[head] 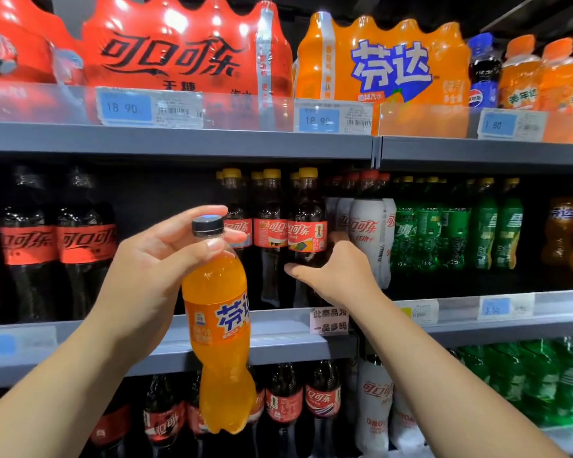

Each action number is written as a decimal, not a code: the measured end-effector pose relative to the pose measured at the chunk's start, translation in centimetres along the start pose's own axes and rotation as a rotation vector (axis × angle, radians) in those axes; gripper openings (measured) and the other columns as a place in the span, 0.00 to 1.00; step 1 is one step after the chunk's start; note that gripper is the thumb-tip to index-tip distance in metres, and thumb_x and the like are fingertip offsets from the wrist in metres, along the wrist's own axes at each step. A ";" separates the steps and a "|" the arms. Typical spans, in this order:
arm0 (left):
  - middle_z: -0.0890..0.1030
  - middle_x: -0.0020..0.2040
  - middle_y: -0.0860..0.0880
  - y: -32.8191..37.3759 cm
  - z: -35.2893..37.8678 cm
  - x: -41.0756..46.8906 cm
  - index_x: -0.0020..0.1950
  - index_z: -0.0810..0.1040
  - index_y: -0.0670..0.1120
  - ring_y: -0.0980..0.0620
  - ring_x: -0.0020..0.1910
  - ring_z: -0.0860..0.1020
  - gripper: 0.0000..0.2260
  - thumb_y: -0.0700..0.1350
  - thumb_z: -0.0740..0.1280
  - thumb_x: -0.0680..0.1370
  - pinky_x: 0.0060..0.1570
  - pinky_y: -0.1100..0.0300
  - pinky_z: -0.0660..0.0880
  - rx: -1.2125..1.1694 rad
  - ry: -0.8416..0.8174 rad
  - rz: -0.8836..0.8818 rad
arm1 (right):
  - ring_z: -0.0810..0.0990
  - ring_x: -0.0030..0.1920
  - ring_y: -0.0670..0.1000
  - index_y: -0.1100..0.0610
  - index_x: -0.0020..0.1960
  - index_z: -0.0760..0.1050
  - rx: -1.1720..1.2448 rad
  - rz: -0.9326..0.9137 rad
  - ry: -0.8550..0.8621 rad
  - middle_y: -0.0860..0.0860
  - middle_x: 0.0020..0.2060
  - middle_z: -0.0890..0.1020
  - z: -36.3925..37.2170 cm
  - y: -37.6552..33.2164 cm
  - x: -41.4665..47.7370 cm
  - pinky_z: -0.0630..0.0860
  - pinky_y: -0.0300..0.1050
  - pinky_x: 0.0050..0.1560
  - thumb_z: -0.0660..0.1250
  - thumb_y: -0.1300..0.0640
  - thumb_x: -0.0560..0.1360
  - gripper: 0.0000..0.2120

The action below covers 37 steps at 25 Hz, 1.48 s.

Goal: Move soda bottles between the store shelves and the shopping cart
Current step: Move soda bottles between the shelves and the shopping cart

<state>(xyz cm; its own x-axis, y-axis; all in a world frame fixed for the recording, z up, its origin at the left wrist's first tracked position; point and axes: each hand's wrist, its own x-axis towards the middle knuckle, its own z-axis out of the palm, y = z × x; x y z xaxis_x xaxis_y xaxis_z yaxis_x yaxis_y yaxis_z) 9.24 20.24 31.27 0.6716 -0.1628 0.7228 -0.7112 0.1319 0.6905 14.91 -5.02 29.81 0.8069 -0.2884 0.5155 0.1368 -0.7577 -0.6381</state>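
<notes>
Left grip: the left hand (166, 256) is closed around the neck of an orange soda bottle (220, 328), fingers curled just under its black cap (207, 225), thumb on the near side.
Right grip: the right hand (336, 272) is wrapped on the lower body of a cola bottle (307, 233) on the middle shelf (278, 328), thumb to the left of the bottle and fingers passing behind its right side; whether the fingers press firmly cannot be told.
Orange soda bottle: held in the air in front of the shelving, roughly upright with its base tilted a little to the right, hanging down past the middle shelf edge and in front of the cola bottles of the lower row (283, 404).
Cola bottle: yellow-capped, red-labelled, standing upright at the front of the middle shelf, rightmost of a group of like bottles.
Neighbours: white-labelled cola bottles (366, 233) stand just to the right of the held cola bottle, green soda bottles (444, 226) further right; black-labelled cola bottles (58, 242) stand at the far left, with a dark gap between them and the yellow-capped group.
Top shelf: a red shrink-wrapped cola pack (179, 51) beside an orange shrink-wrapped pack (384, 61), with blue price tags (126, 107) below.
Shelf sign: a white printed card (328, 320) hangs on the middle shelf edge under the right wrist.
</notes>
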 end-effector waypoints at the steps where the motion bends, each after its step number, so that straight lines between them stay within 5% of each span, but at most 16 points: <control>1: 0.86 0.54 0.46 -0.2 -0.2 0.0 0.61 0.83 0.55 0.46 0.54 0.85 0.18 0.50 0.74 0.72 0.52 0.46 0.78 0.009 0.010 0.000 | 0.78 0.36 0.45 0.54 0.48 0.70 -0.027 0.007 -0.013 0.47 0.37 0.80 -0.1 0.3 -0.1 0.69 0.39 0.28 0.80 0.34 0.62 0.31; 4: 0.86 0.55 0.46 -0.8 -0.5 0.1 0.62 0.83 0.55 0.45 0.54 0.84 0.15 0.47 0.71 0.75 0.55 0.42 0.77 0.037 0.030 -0.003 | 0.80 0.39 0.48 0.57 0.48 0.75 -0.009 0.008 -0.045 0.49 0.39 0.82 -0.2 1.1 0.0 0.74 0.41 0.33 0.81 0.36 0.61 0.30; 10: 0.86 0.55 0.46 -1.0 -0.5 0.4 0.61 0.83 0.55 0.45 0.54 0.84 0.15 0.47 0.70 0.74 0.52 0.46 0.78 0.036 0.025 0.005 | 0.78 0.43 0.42 0.52 0.60 0.76 0.101 -0.048 -0.131 0.42 0.44 0.81 -1.0 1.7 0.2 0.66 0.29 0.35 0.80 0.43 0.68 0.26; 15: 0.86 0.55 0.45 -1.1 -0.4 0.4 0.61 0.83 0.55 0.45 0.53 0.85 0.15 0.46 0.70 0.74 0.51 0.47 0.78 0.031 0.028 0.015 | 0.77 0.49 0.35 0.46 0.52 0.69 0.261 -0.123 0.005 0.36 0.46 0.77 -1.0 2.1 -1.2 0.70 0.26 0.41 0.80 0.53 0.69 0.21; 19: 0.86 0.54 0.45 -1.2 -0.2 0.3 0.60 0.84 0.55 0.45 0.53 0.85 0.15 0.46 0.70 0.74 0.51 0.46 0.79 0.024 0.030 0.012 | 0.81 0.57 0.44 0.46 0.47 0.78 0.341 -0.178 -0.011 0.39 0.51 0.83 -0.8 2.1 -1.6 0.78 0.42 0.57 0.79 0.55 0.69 0.13; 24: 0.86 0.54 0.45 -1.6 0.0 0.2 0.59 0.84 0.54 0.45 0.51 0.85 0.16 0.45 0.70 0.73 0.51 0.48 0.80 0.016 0.021 0.000 | 0.82 0.40 0.49 0.50 0.42 0.73 0.241 -0.110 0.084 0.48 0.39 0.83 -0.1 1.9 -1.1 0.76 0.40 0.37 0.83 0.50 0.65 0.19; 32: 0.86 0.54 0.45 -1.6 -0.2 0.6 0.59 0.84 0.54 0.45 0.52 0.85 0.15 0.45 0.70 0.74 0.48 0.55 0.83 0.010 0.013 -0.003 | 0.81 0.47 0.57 0.50 0.45 0.67 0.170 0.003 -0.074 0.55 0.49 0.81 0.3 2.4 1.5 0.76 0.46 0.42 0.78 0.53 0.72 0.18; 37: 0.86 0.55 0.45 -1.6 -0.4 0.8 0.60 0.84 0.55 0.45 0.54 0.84 0.15 0.46 0.70 0.74 0.52 0.47 0.78 0.021 0.013 -0.019 | 0.75 0.41 0.51 0.53 0.51 0.68 0.091 0.006 -0.089 0.49 0.41 0.75 0.8 2.3 1.6 0.66 0.41 0.34 0.77 0.50 0.73 0.18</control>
<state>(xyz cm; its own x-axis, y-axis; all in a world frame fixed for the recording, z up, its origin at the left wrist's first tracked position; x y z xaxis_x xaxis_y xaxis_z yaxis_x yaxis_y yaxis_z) 11.05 20.27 30.77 0.6877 -0.1520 0.7099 -0.7024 0.1078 0.7036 17.01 -6.72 28.74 0.8552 -0.2361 0.4614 0.1807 -0.6986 -0.6923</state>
